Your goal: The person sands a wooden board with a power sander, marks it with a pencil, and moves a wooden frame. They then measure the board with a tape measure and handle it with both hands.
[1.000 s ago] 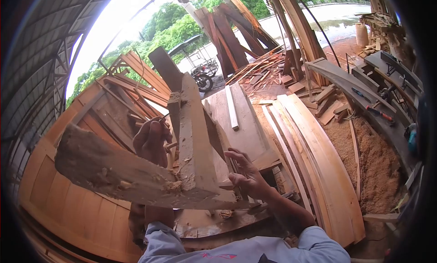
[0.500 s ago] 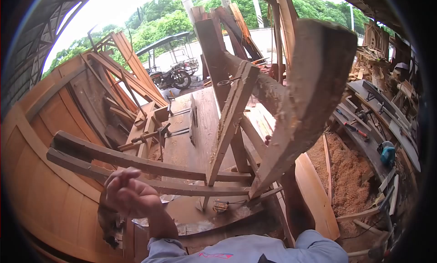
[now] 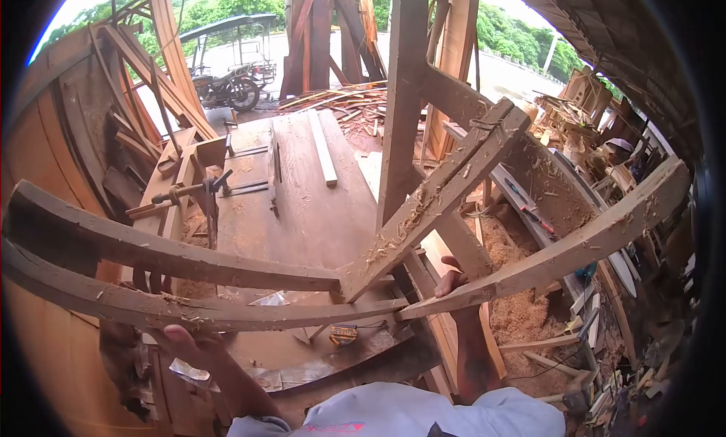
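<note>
A large wooden frame of curved and straight beams is lifted before me, with shavings stuck to it. My left hand (image 3: 185, 345) grips the lower curved beam (image 3: 144, 304) from below, thumb in front and some fingers showing behind. My right hand (image 3: 452, 282) holds the frame near the lower end of the right curved beam (image 3: 560, 257), its fingers behind that beam. A slanted beam (image 3: 431, 206) with a groove rises from the middle, beside an upright post (image 3: 403, 81).
Below lies a wide wooden board (image 3: 302, 202) with a pale strip (image 3: 321, 146) on it. Bar clamps (image 3: 193, 191) stand at the left. A tape measure (image 3: 343, 334) lies near me. Sawdust (image 3: 522, 316) and a workbench are to the right; a motorcycle (image 3: 227, 89) stands outside.
The frame has swung and its beams now spread wider across the view. My left hand, raised in front of the beams before, is now on the lower curved beam. The view has shifted right.
</note>
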Demonstrator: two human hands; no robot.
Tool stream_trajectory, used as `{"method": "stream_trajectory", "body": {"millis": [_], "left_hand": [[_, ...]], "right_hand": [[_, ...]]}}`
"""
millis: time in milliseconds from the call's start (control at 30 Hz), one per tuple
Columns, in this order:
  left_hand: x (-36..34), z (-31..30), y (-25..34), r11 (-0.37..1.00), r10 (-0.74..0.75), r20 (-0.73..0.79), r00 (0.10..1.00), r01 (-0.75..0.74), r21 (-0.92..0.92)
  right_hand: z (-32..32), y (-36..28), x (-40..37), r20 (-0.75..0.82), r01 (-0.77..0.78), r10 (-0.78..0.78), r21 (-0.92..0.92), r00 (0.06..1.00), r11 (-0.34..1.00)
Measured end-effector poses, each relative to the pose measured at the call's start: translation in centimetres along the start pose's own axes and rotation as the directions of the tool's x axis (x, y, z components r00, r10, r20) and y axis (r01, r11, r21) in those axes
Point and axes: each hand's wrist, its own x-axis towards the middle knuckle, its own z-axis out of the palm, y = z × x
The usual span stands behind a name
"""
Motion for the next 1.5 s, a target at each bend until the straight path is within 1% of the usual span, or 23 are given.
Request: {"method": "stream_trajectory", "body": {"millis": [100,200,333,400,433,533,600,667,700,733,767,833,867,900,933,967,1067,1133,1233,1300,1400,1433,1500], "left_hand": [[1.3,-2.1,-3.6,0.93,0.239,0.217,0.947,-0.287,0.228],[2.4,-0.3,-2.8,0.867,0.214,0.319,0.923,-0.029,-0.497],[3.8,-2.8,-4.2,0.869,0.189,0.317,0.929,-0.008,-0.494],[3.1,-5.8,-6.7,0.931,-0.111,0.248,0.963,0.187,-0.313],[2.2,-8.2,-8.3,0.931,-0.313,0.253,0.916,0.348,-0.109],[-3.5,-10.7,-9.4,0.739,-0.618,0.142,0.773,0.51,0.44],[-7.2,-13.6,-10.3,0.704,-0.644,0.215,0.734,0.46,0.541],[-9.7,-16.7,-11.7,0.633,-0.702,0.353,0.618,0.315,0.708],[-10.3,-17.8,-12.8,0.629,-0.704,0.353,0.617,0.309,0.713],[-10.8,-18.6,-14.1,0.549,-0.737,0.469,0.487,0.025,0.835],[-10.9,-18.8,-14.8,0.456,-0.782,0.53,0.328,-0.28,0.845],[-11.5,-15.9,-14.8,0.631,-0.646,0.644,0.41,-0.187,0.753],[-11.8,-14.1,-14.1,0.785,-0.491,0.715,0.497,-0.102,0.611],[-11.5,-12.6,-12.0,0.535,-0.768,0.526,0.365,-0.085,0.84],[-11.5,-12.2,-11.4,0.547,-0.764,0.538,0.357,-0.085,0.833],[-11.8,-12.0,-11.0,0.545,-0.81,0.553,0.193,-0.098,0.833],[-14.7,-13.0,-9.8,0.622,-0.758,0.487,-0.434,-0.256,0.74],[-20.3,-13.8,-10.1,0.786,-0.536,0.46,-0.708,-0.22,0.577],[-30.6,-12.9,-10.4,0.822,-0.2,0.571,-0.796,0.181,0.54],[-37.2,-12.2,-10.4,0.817,0.075,0.505,-0.86,0.343,0.463],[-44.0,-11.4,-9.5,0.866,0.295,0.091,-0.951,0.306,0.395],[-44.8,-11.8,-8.6,0.903,0.319,0.006,-0.948,0.306,0.303],[-45.4,-11.7,-5.7,0.946,0.286,-0.141,-0.948,0.256,0.198]], "right_hand": [[-0.5,-0.2,-0.5,0.035,-0.153,0.151,0.066,0.988,0.986],[-0.4,-0.5,-0.9,0.021,-0.098,0.1,-0.099,0.995,0.99],[2.0,0.2,-3.4,-0.325,0.084,-0.17,-0.263,0.93,0.961],[1.8,2.9,-5.7,-0.683,-0.179,-0.631,-0.718,0.368,0.673],[2.3,3.0,-6.2,-0.77,-0.205,-0.555,-0.626,0.314,0.753],[0.3,7.6,-17.3,-0.404,-0.277,-0.254,-0.865,0.879,0.419],[3.9,9.6,-19.0,-0.398,-0.461,0.301,-0.869,0.867,0.181],[5.9,12.8,-16.9,0.063,0.033,0.308,-0.994,0.949,0.104],[7.0,14.1,-15.9,0.07,0.093,0.32,-0.994,0.945,-0.058],[7.5,15.0,-14.9,0.076,0.155,0.334,-0.964,0.94,-0.218],[6.8,16.3,-14.1,0.073,0.15,0.333,-0.966,0.94,-0.212],[4.7,18.9,-13.3,0.032,0.226,0.748,-0.961,0.663,-0.159],[4.1,19.3,-13.5,0.026,0.219,0.741,-0.962,0.67,-0.163],[3.5,19.5,-13.7,0.06,0.214,0.735,-0.97,0.675,-0.118],[3.0,19.3,-13.5,0.094,0.215,0.727,-0.974,0.68,-0.075],[2.9,18.3,-13.5,0.086,0.216,0.719,-0.972,0.689,-0.091],[2.4,13.1,-15.9,-0.215,-0.562,0.698,-0.765,0.683,0.314],[1.7,7.8,-17.3,-0.353,-0.866,0.794,-0.271,0.496,0.42],[0.0,1.1,-23.6,-0.584,-0.822,0.715,0.134,0.385,0.553],[-1.0,-1.8,-28.7,-0.726,-0.875,0.609,0.022,0.318,0.484],[-4.2,-1.9,-39.6,-0.846,-0.952,0.517,0.036,0.132,0.303],[-3.3,-1.0,-41.4,-0.754,-0.881,0.566,-0.038,0.335,0.472],[-2.0,-0.6,-42.7,-0.784,-0.849,0.58,0.138,0.221,0.511]]}}
